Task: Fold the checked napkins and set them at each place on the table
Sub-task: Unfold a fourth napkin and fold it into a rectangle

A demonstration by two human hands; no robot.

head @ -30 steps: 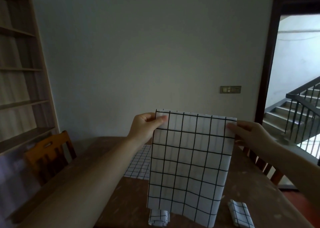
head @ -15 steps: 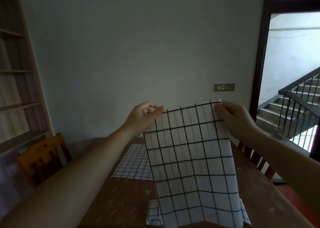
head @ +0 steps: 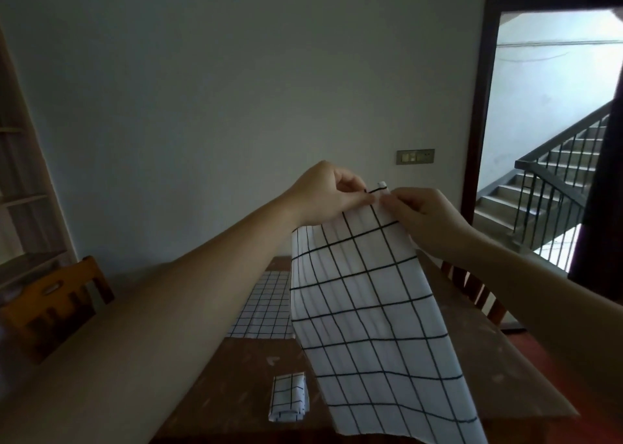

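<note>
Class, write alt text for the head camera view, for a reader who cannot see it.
Two bare hands, left hand and right hand, pinch together the top corners of a checked napkin held up over a brown wooden table. On the table lie a small folded napkin and a flat unfolded one.

No legible txt, labels, brands or nos. anywhere in view. Wall plate (head: 415,156) by the doorway: markings too small/blurred to read.
</note>
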